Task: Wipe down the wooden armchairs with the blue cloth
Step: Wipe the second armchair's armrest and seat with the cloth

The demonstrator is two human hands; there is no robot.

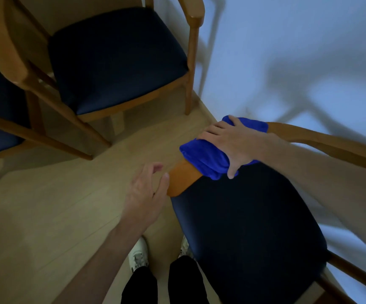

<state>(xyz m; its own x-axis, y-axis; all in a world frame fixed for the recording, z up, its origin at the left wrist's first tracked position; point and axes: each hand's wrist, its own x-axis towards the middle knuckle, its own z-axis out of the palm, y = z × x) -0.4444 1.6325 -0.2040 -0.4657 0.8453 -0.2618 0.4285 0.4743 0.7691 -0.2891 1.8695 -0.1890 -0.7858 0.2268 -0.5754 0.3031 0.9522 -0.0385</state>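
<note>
Right hand (232,143) fingers spread, pressing blue cloth (204,159) onto armrest (181,181); left hand (144,191) loosely open, seemingly empty.

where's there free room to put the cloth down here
Free: the near chair's dark seat below the right hand and blue cloth; the far chair's seat; bare floor left of the left hand. Crowded: the chair legs at left.

A right hand (232,142) pressed a blue cloth (206,156) over the wooden armrest (181,181) of a dark-seated armchair (254,233). The left hand (144,191) hovered open, just beside the armrest's end. A second armchair (116,60) stood behind.
</note>
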